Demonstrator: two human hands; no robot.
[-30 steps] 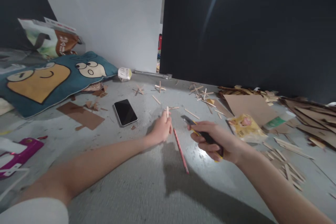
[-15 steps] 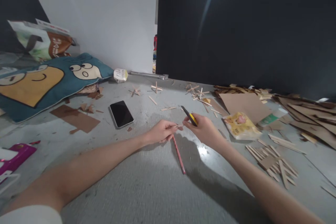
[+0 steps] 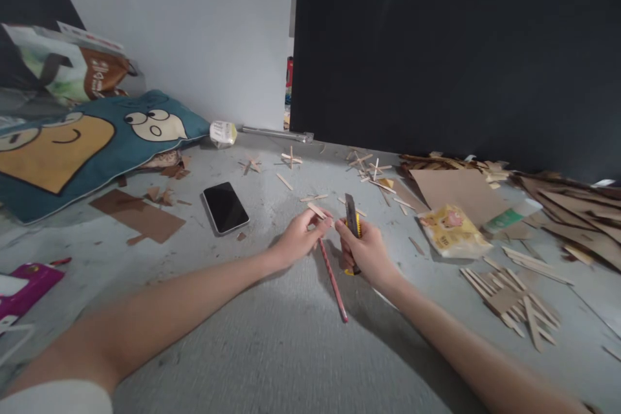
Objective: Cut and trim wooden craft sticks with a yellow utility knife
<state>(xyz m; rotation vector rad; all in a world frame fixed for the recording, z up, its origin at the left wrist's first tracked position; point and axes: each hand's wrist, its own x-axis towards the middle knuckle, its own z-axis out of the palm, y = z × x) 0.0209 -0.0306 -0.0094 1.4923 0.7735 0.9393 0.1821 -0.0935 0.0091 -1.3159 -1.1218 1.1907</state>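
Observation:
My left hand pinches a short flat wooden stick between thumb and fingers. Close to its right, my right hand is wrapped round a yellow and black utility knife, whose black end points up and away from me. The two hands are nearly touching at the fingertips. Below the left fingers a reddish pencil lies on the grey table, its far end by that hand. Whether the knife's blade is out I cannot tell.
A phone lies left of my hands, beyond it a blue cushion. Small wooden stick crosses are at the back. To the right are a yellow tissue pack, bundled sticks and cardboard sheets. A magenta tool sits far left.
My right hand has turned the utility knife more upright and lowered slightly. The wooden stick in my left hand is now tilted, its free end pointing up and left.

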